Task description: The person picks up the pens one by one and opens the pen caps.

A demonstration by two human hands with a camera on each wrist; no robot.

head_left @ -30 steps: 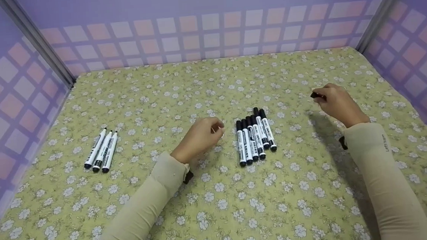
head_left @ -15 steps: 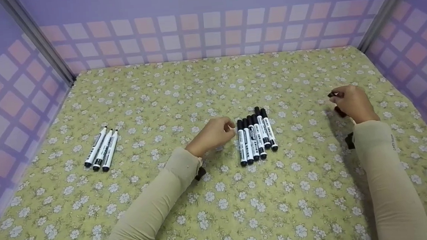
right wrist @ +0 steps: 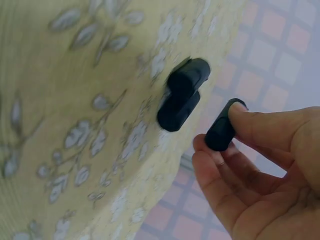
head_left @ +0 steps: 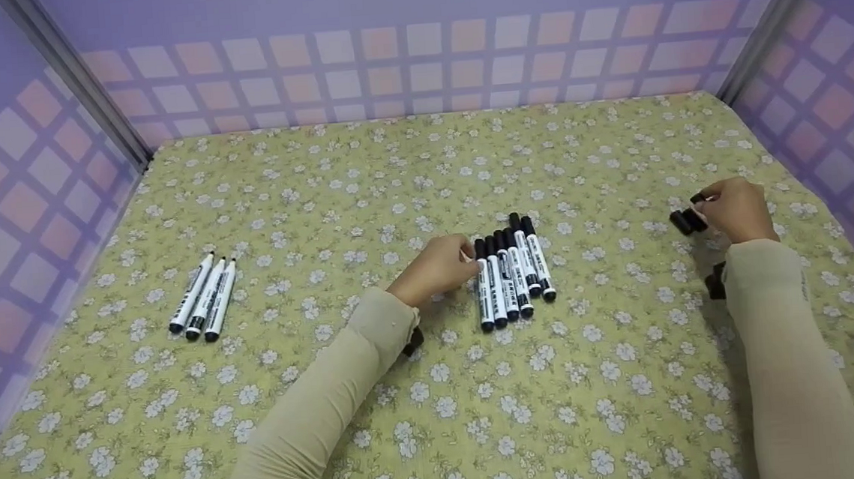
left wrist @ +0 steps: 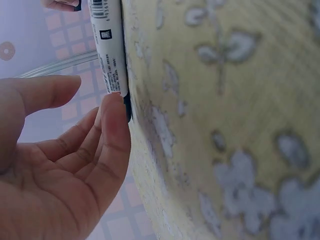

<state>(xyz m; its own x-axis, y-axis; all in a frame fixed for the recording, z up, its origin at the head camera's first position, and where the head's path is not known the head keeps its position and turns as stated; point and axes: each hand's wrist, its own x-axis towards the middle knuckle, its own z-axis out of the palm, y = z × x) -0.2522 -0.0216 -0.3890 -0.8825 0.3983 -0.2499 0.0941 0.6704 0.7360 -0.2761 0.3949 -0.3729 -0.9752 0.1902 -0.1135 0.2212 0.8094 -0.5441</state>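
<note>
My right hand (head_left: 741, 210) pinches a small black marker cap (right wrist: 220, 130) between thumb and fingertips. In the right wrist view, two more black caps (right wrist: 180, 107) lie side by side on the cloth close to it. My left hand (head_left: 440, 267) is at the left end of a row of several capped markers (head_left: 510, 286), white with black caps. Its fingertips (left wrist: 115, 117) are right at the nearest marker (left wrist: 108, 50), while the thumb stands apart from it, leaving a gap.
Three uncapped white markers (head_left: 203, 300) lie together on the left, dark tips pointing away from me. A yellow flowered cloth (head_left: 363, 184) covers the table. Purple panels with pink and white squares (head_left: 415, 67) close off the back and both sides.
My left hand has moved right, up to the row of capped markers. My right hand has carried the cap right and lower, beside the two loose caps.
</note>
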